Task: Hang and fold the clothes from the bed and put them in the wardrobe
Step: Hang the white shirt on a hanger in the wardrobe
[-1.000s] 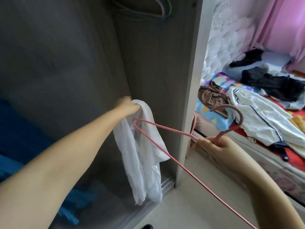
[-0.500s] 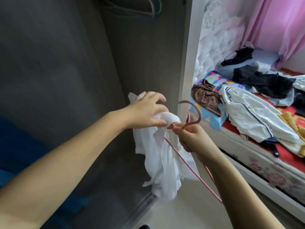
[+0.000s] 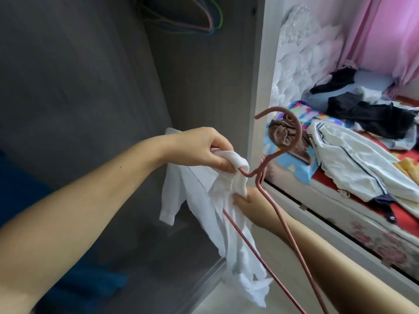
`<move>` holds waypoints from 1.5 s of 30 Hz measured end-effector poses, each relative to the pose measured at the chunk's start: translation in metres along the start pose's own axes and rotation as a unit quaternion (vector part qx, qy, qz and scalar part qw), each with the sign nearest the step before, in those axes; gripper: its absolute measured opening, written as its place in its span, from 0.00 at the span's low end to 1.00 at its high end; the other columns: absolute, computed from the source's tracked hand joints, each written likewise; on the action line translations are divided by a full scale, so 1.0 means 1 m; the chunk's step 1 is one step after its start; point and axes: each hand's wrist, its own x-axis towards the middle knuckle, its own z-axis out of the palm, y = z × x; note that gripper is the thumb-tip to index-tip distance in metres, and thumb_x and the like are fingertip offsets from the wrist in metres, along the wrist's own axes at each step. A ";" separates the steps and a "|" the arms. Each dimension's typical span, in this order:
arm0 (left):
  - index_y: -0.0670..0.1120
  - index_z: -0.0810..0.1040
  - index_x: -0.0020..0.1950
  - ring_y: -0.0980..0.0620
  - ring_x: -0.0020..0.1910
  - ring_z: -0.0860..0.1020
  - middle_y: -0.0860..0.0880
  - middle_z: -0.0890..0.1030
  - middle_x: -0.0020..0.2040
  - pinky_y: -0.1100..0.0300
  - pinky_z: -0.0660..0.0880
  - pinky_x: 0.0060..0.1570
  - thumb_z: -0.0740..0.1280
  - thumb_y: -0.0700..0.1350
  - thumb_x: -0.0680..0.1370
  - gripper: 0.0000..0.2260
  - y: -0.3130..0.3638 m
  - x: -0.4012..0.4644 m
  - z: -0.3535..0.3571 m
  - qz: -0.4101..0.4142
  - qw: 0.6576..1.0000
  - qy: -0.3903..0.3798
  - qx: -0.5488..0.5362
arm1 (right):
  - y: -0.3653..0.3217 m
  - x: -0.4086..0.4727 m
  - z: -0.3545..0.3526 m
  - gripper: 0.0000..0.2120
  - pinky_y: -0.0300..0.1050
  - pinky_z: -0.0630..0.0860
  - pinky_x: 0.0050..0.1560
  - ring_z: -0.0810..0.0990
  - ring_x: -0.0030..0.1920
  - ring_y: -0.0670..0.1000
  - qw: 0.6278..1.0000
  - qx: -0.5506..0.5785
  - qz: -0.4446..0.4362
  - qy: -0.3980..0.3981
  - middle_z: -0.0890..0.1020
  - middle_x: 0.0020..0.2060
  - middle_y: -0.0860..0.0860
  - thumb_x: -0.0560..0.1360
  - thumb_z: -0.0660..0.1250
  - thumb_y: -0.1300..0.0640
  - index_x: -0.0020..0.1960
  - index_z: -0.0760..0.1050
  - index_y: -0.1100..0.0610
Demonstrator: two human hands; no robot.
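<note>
My left hand [image 3: 207, 152] grips the bunched top of a white garment [image 3: 204, 205] in front of the open wardrobe [image 3: 90, 87]. A pink wire hanger [image 3: 278, 141] pokes out of the cloth beside that hand, hook upward, its two wires running down to the lower right. My right hand [image 3: 246, 200] is below, half hidden behind the white garment, touching the fabric; its fingers are mostly out of sight. On the bed [image 3: 340, 200] to the right lie a white striped jacket [image 3: 362, 164], a brown garment [image 3: 285, 139] and dark clothes [image 3: 371, 114].
Several empty coloured hangers [image 3: 195, 17] hang at the top of the wardrobe. Blue fabric [image 3: 27, 191] lies low at the left inside it. The wardrobe's white side panel [image 3: 260, 87] stands between the cupboard and the bed. Pink curtains [image 3: 390, 30] hang behind the bed.
The hanger's shoulder has gone inside the white garment. My left hand now bunches the fabric at the hanger's neck, and my right hand has dropped from the hook to below the cloth.
</note>
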 end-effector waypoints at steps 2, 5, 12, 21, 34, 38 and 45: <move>0.54 0.82 0.38 0.57 0.36 0.76 0.56 0.76 0.35 0.66 0.73 0.38 0.72 0.50 0.73 0.04 -0.004 -0.007 -0.007 -0.001 1.000 0.012 -0.011 | 0.021 0.003 -0.005 0.13 0.39 0.77 0.39 0.79 0.37 0.47 0.995 -0.092 0.017 0.029 0.77 0.32 0.46 0.79 0.59 0.55 0.40 0.77 0.56; 0.59 0.80 0.33 0.62 0.33 0.73 0.60 0.74 0.31 0.67 0.71 0.37 0.72 0.49 0.74 0.09 -0.015 -0.022 -0.015 0.004 0.998 0.035 -0.053 | 0.056 0.003 -0.016 0.12 0.50 0.77 0.44 0.80 0.43 0.57 0.986 -0.121 0.093 0.064 0.83 0.40 0.57 0.76 0.61 0.56 0.47 0.80 0.63; 0.52 0.78 0.31 0.59 0.29 0.65 0.56 0.67 0.29 0.68 0.63 0.30 0.69 0.58 0.71 0.13 -0.049 -0.048 -0.018 -0.064 0.991 0.114 -0.038 | 0.080 0.001 -0.075 0.08 0.32 0.68 0.30 0.77 0.32 0.41 0.981 0.018 0.052 0.186 0.80 0.32 0.44 0.79 0.63 0.51 0.41 0.76 0.45; 0.42 0.72 0.33 0.59 0.27 0.62 0.56 0.64 0.27 0.68 0.60 0.27 0.67 0.60 0.73 0.21 -0.050 -0.046 -0.013 -0.096 0.968 0.232 0.016 | 0.086 0.004 -0.117 0.17 0.50 0.73 0.38 0.77 0.32 0.54 0.974 -0.118 -0.017 0.193 0.78 0.27 0.49 0.78 0.63 0.48 0.33 0.76 0.55; 0.46 0.61 0.30 0.47 0.29 0.65 0.51 0.64 0.27 0.55 0.65 0.32 0.66 0.46 0.79 0.21 -0.015 -0.038 0.020 -0.052 0.911 0.377 0.159 | 0.019 -0.003 -0.092 0.18 0.53 0.72 0.40 0.77 0.35 0.61 0.974 -0.067 -0.061 0.209 0.79 0.31 0.60 0.79 0.63 0.53 0.37 0.76 0.65; 0.41 0.68 0.30 0.54 0.28 0.59 0.53 0.62 0.26 0.63 0.56 0.28 0.69 0.47 0.77 0.20 -0.031 -0.048 0.017 -0.044 0.924 0.373 0.068 | 0.007 -0.004 -0.106 0.14 0.49 0.69 0.38 0.77 0.35 0.57 0.942 -0.037 -0.076 0.324 0.80 0.33 0.55 0.80 0.61 0.56 0.41 0.78 0.62; 0.51 0.79 0.34 0.58 0.27 0.64 0.58 0.68 0.25 0.68 0.60 0.28 0.69 0.51 0.76 0.11 -0.038 -0.057 0.011 -0.020 0.921 0.389 0.001 | -0.024 -0.013 -0.137 0.10 0.44 0.71 0.36 0.74 0.30 0.44 0.963 -0.021 -0.115 0.243 0.76 0.28 0.44 0.79 0.62 0.54 0.45 0.81 0.53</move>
